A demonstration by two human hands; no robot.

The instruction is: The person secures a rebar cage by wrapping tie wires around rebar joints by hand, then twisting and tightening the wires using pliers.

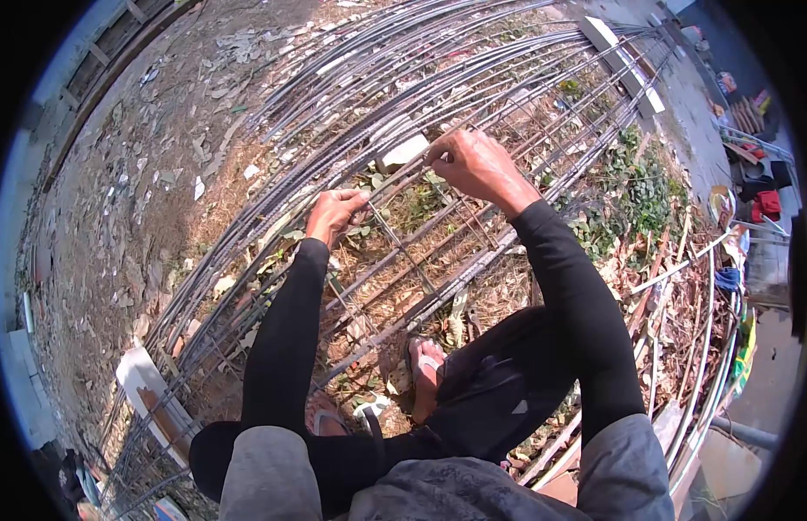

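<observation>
My left hand is closed in a pinch just above a grid of tied steel rebar. Whatever sits between its thumb and fingertips is too small to make out. Farther right and a little higher, my right hand is curled closed over the same bars, its fingertips pressed together. I cannot tell what it holds, if anything. Thin crossbars join the long bars below both hands. Beyond them lies a bundle of long loose rebar, and a pale block sits under the bars between my hands.
The bars rest on a pale beam at the far right and a board at lower left. Dry leaves and green plants cover the ground. Scrap poles lie to the right. My sandalled foot is beside the grid.
</observation>
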